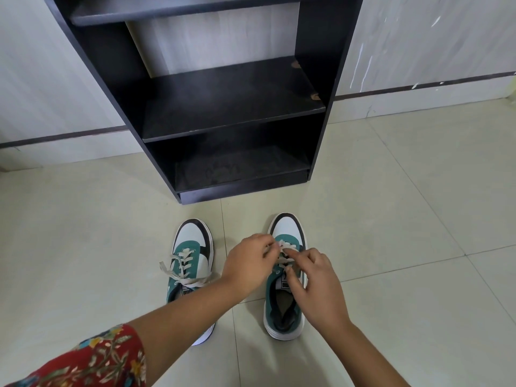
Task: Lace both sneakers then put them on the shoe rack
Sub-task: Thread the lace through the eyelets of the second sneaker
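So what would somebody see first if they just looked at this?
Probably the two hands, left hand and right hand, pinching the white lace on the right sneaker in the middle of the floor. Beside it, the left sneaker sits with loose lace ends. Behind them stands the dark shoe rack.

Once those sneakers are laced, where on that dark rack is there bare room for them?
The middle shelf of the shoe rack looks bare between its side panels, and so does the bottom shelf under it. The floor is crowded just in front of the rack, where the left sneaker and the right sneaker sit under the left hand and right hand.
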A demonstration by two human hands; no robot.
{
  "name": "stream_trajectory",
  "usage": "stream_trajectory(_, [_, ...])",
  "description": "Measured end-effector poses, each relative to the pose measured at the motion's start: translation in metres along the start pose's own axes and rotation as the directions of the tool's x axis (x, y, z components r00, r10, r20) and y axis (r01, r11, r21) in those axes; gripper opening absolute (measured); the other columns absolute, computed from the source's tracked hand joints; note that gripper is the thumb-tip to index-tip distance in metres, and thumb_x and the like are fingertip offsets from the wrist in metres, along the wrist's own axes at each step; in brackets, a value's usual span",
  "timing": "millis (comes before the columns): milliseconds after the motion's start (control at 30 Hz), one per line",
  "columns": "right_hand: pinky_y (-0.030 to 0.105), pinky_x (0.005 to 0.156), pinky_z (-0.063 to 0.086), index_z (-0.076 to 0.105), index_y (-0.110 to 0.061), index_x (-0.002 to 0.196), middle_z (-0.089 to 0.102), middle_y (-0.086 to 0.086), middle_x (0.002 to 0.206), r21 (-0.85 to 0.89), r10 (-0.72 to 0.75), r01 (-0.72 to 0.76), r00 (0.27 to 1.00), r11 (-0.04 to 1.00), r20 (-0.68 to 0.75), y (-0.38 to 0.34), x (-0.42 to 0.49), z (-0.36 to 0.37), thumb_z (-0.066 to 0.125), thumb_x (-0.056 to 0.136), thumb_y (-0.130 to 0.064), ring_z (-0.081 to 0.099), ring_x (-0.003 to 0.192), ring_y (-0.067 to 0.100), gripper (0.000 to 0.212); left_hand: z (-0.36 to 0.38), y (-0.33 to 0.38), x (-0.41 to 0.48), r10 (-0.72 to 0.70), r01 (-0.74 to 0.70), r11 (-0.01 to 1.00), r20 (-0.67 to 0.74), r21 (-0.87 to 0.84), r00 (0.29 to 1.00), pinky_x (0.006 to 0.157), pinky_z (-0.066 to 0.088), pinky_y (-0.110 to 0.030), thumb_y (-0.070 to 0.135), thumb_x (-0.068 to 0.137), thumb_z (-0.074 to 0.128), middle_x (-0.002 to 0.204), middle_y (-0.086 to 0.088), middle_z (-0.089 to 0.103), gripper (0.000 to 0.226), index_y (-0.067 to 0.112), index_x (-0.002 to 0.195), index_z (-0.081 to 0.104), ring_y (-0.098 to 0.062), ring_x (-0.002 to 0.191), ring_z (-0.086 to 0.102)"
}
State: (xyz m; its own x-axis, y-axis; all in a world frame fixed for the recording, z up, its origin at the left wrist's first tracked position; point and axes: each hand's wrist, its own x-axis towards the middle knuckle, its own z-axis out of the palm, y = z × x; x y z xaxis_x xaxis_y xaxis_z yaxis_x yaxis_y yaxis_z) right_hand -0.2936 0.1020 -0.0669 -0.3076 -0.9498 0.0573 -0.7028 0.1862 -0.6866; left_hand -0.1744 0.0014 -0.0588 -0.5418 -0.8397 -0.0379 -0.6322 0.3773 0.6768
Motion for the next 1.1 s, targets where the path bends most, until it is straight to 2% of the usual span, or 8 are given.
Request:
stream_trajectory(233, [0.015, 0.071, 0.034, 0.060, -0.038, 0.107, 0.043, -0.013, 0.084, 0.146, 0.087, -0.096, 0.994, 0.985, 0.069, -0.004, 0.000, 0.007, 0.057, 0.090, -0.022, 0.043, 0.092, 0.016, 0.024, -0.004, 0.004, -0.002, -0.080, 0.150, 0.949, 0.249, -0.277, 0.965, 0.078, 0.052, -0.048, 0.034, 0.075, 0.044, 0.069, -0.004, 0.068, 0.026, 0.023, 0.059, 0.061, -0.027, 0.074, 0.062])
stream_trajectory(300, [0.012, 0.068, 0.032, 0.053, -0.043, 0.075, 0.044, -0.013, 0.080, 0.236, 0.132, -0.145, 0.989, 0.961, 0.068, -0.004, 0.004, 0.005, 0.062, 0.087, -0.020, 0.046, 0.088, 0.016, 0.028, -0.004, 0.005, -0.004, -0.035, 0.089, 0.964, 0.208, -0.252, 0.977, 0.074, 0.053, -0.046, 0.035, 0.080, 0.046, 0.066, 0.000, 0.065, 0.028, 0.020, 0.063, 0.061, -0.021, 0.070, 0.062])
stream_trajectory(467, [0.008, 0.084, 0.040, 0.064, -0.023, 0.068, 0.054, -0.006, 0.109, 0.560, 0.243, -0.222, 0.969, 0.798, 0.038, -0.006, 0.013, -0.013, 0.063, 0.083, -0.009, 0.051, 0.107, -0.002, 0.020, -0.018, 0.003, -0.004, -0.010, 0.007, 0.980, -0.014, -0.199, 1.000, 0.047, 0.031, -0.017, 0.040, 0.095, 0.043, 0.050, 0.019, 0.057, 0.034, 0.020, 0.082, 0.067, 0.000, 0.045, 0.046])
stream_trajectory(567, [0.020, 0.072, 0.050, 0.051, -0.015, 0.055, 0.058, -0.006, 0.068, 0.761, 0.367, -0.308, 0.925, 0.571, 0.098, 0.004, 0.023, -0.032, 0.049, 0.088, -0.006, 0.061, 0.068, 0.008, 0.034, -0.025, -0.011, -0.001, -0.002, -0.001, 0.996, -0.024, -0.089, 1.000, 0.047, 0.030, -0.024, 0.043, 0.094, 0.045, 0.043, 0.005, 0.044, 0.041, 0.020, 0.063, 0.058, -0.008, 0.041, 0.039])
stream_trajectory(667, [0.021, 0.042, 0.031, 0.038, -0.018, 0.054, 0.028, -0.009, 0.042, 0.780, 0.504, -0.407, 0.853, 0.475, 0.138, 0.019, 0.024, -0.040, 0.051, 0.093, -0.019, 0.025, 0.040, 0.015, 0.042, -0.023, -0.022, -0.002, -0.005, 0.006, 0.997, -0.014, 0.076, 1.000, 0.049, 0.032, -0.028, 0.043, 0.090, 0.051, 0.045, 0.003, 0.039, 0.047, 0.023, 0.050, 0.036, -0.014, 0.046, 0.039])
stream_trajectory(867, [0.030, 0.049, 0.026, 0.041, -0.007, 0.055, 0.037, 0.004, 0.049, 0.065, 0.511, -0.507, 0.855, 0.859, -0.086, 0.054, 0.010, -0.043, 0.060, 0.085, -0.035, 0.035, 0.048, 0.021, 0.046, -0.021, -0.048, -0.003, -0.069, -0.014, 0.848, 0.137, 0.530, 0.988, 0.058, 0.036, -0.027, 0.035, 0.090, 0.045, 0.075, -0.004, 0.063, 0.027, 0.012, 0.079, 0.054, -0.023, 0.069, 0.056])
stream_trajectory(1000, [0.028, 0.067, 0.041, 0.063, -0.021, 0.088, 0.066, 0.000, 0.090, -0.576, 0.564, -0.434, 0.824, 0.692, 0.058, 0.065, 0.004, -0.041, 0.052, 0.082, -0.039, 0.062, 0.086, 0.024, 0.022, -0.015, -0.060, -0.005, -0.207, -0.166, 0.648, 0.382, 0.743, 0.901, 0.073, 0.038, -0.034, 0.018, 0.085, 0.048, 0.109, -0.009, 0.062, 0.022, 0.010, 0.104, 0.057, -0.028, 0.099, 0.057])
stream_trajectory(1100, [0.037, 0.096, 0.038, 0.047, -0.030, 0.131, 0.054, -0.002, 0.134, -0.658, 0.515, -0.242, 0.817, 0.713, 0.258, 0.072, 0.000, -0.029, 0.049, 0.086, -0.037, 0.048, 0.123, 0.023, 0.045, -0.006, -0.059, -0.009, -0.113, -0.152, 0.806, 0.401, 0.572, 0.909, 0.096, 0.038, -0.038, 0.023, 0.089, 0.047, 0.126, -0.001, 0.055, 0.035, 0.023, 0.123, 0.053, -0.024, 0.116, 0.050])
